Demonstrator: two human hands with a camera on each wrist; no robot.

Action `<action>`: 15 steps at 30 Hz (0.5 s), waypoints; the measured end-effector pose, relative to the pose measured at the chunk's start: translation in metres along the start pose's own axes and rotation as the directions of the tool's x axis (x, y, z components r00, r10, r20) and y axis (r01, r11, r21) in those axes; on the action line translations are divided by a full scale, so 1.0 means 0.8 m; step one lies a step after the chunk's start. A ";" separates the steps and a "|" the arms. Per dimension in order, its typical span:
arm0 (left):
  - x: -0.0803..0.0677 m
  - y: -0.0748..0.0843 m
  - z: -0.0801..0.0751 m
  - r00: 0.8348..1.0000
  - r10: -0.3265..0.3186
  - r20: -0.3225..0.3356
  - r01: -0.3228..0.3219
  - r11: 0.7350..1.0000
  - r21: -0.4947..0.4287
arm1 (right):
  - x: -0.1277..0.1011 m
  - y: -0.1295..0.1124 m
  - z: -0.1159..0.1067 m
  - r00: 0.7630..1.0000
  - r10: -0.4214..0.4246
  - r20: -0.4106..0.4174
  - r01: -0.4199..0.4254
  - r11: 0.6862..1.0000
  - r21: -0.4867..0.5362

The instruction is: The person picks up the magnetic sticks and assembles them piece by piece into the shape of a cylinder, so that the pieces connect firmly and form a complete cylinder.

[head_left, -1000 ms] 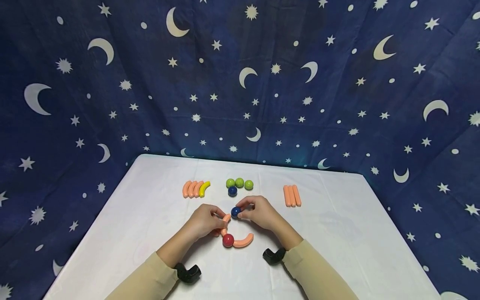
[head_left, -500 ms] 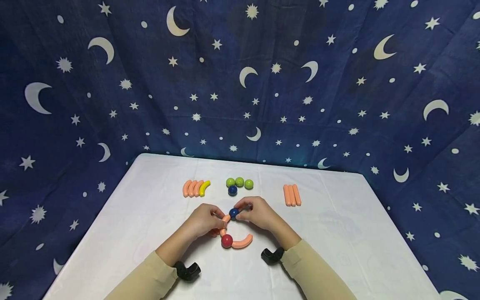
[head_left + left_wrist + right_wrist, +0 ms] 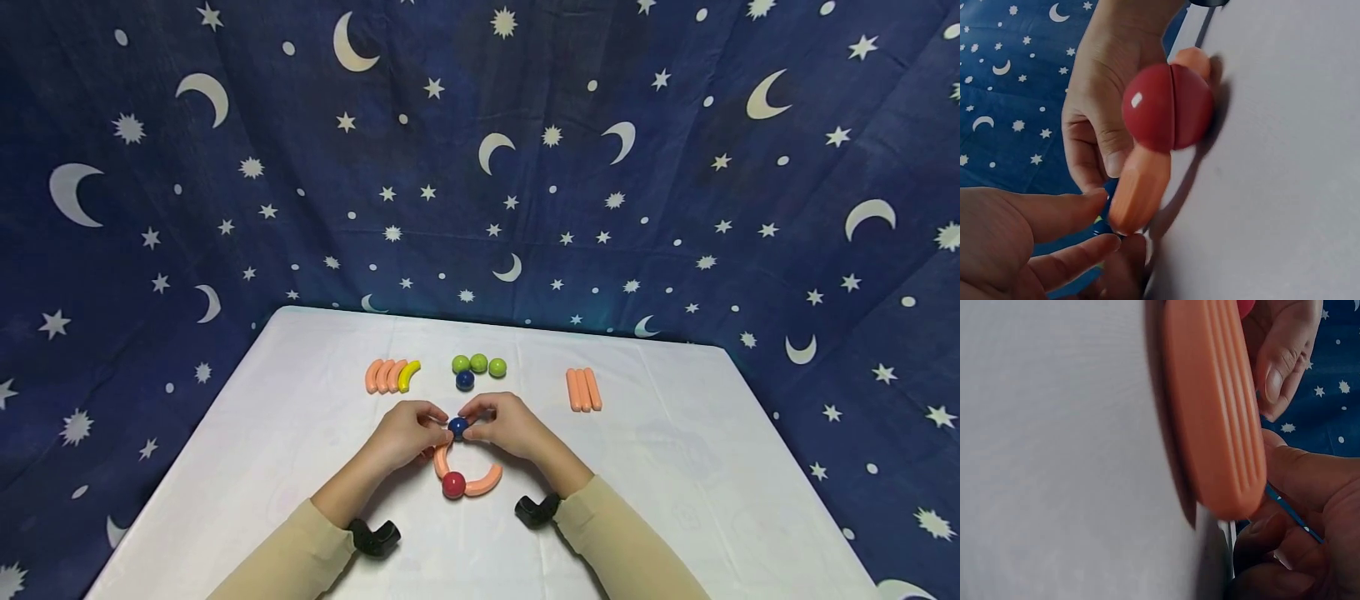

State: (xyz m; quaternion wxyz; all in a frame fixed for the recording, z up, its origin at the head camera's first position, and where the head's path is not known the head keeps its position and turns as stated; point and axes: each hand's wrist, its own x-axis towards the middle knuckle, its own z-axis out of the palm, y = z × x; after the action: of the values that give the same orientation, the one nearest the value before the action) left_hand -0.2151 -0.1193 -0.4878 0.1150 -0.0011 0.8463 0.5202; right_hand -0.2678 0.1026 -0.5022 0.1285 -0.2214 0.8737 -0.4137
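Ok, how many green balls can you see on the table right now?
3. They sit in a row at the back middle of the table: left green ball, middle green ball, right green ball. None seems hidden, though the hands cover some surface.

Head view: even, soft overhead light; the white table [image 3: 660, 467] is bright without glare, and the hands cast only faint shadows. Wide-angle distortion bows the starry backdrop [image 3: 675, 167] toward the frame corners. Left wrist view: dimmer; the red ball [image 3: 1168, 107] carries a small white highlight at its upper left and throws a dark shadow rightward. Right wrist view: the orange curved piece [image 3: 1213, 406] is close and soft-focused, with a shadow along its left edge.
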 end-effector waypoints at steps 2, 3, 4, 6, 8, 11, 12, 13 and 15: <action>0.002 -0.001 0.000 1.000 0.006 -0.011 -0.006 1.000 0.004 | 0.002 -0.001 0.002 1.000 -0.005 0.007 0.005 1.000 0.000; 0.004 -0.002 0.000 1.000 0.008 -0.015 -0.008 1.000 0.007 | 0.003 -0.002 0.003 1.000 -0.008 0.010 0.008 1.000 0.003; 0.004 -0.003 0.000 1.000 0.009 -0.019 -0.009 1.000 0.009 | 0.004 -0.003 0.003 1.000 -0.011 0.014 0.011 1.000 0.007; 0.006 -0.004 0.001 1.000 0.013 -0.022 -0.013 1.000 0.010 | 0.006 -0.004 0.004 1.000 -0.017 0.020 0.017 1.000 0.015; 0.008 -0.005 0.001 1.000 0.019 -0.020 -0.019 1.000 0.005 | 0.008 -0.005 0.004 1.000 -0.023 0.015 0.023 0.999 0.024; 0.009 -0.007 0.001 0.999 0.039 -0.016 -0.039 0.999 0.005 | 0.012 -0.002 0.003 0.999 -0.021 -0.026 0.022 0.999 0.034; 0.009 -0.008 0.001 0.999 0.044 -0.016 -0.044 0.999 0.006 | 0.015 -0.001 0.003 0.999 -0.015 -0.052 0.017 0.999 0.040; 0.009 -0.008 0.002 0.999 0.047 -0.016 -0.047 0.999 0.005 | 0.017 0.000 0.002 0.997 -0.005 -0.082 0.009 0.999 0.044; 0.009 -0.008 0.002 0.999 0.049 -0.017 -0.049 0.999 0.007 | 0.023 0.002 0.000 0.989 0.020 -0.147 -0.012 0.998 0.056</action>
State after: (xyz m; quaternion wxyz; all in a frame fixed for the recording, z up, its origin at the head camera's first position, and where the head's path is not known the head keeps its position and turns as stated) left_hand -0.2213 -0.1199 -0.4954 0.0949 0.0155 0.8486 0.5202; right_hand -0.2838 0.0944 -0.5042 0.0728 -0.1796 0.8708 -0.4519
